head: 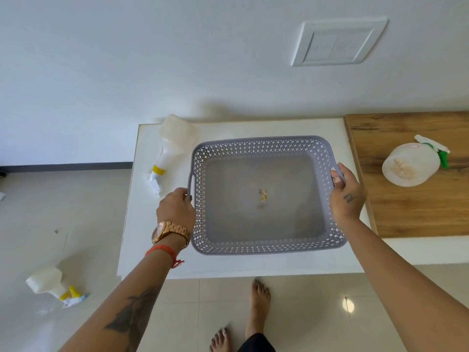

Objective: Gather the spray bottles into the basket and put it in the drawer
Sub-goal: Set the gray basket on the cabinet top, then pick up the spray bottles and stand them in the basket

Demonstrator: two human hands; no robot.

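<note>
A grey perforated basket sits on the white counter, holding only a small scrap on its floor. My left hand grips the basket's left handle and my right hand grips its right handle. A white spray bottle with a yellow collar lies on the counter just left of the basket. Another white spray bottle with a green trigger lies on the wooden board to the right. A third white and yellow spray bottle lies on the floor at the lower left.
A white wall with a switch plate rises behind the counter. The tiled floor spreads to the left and in front, where my bare feet stand close to the counter's front edge.
</note>
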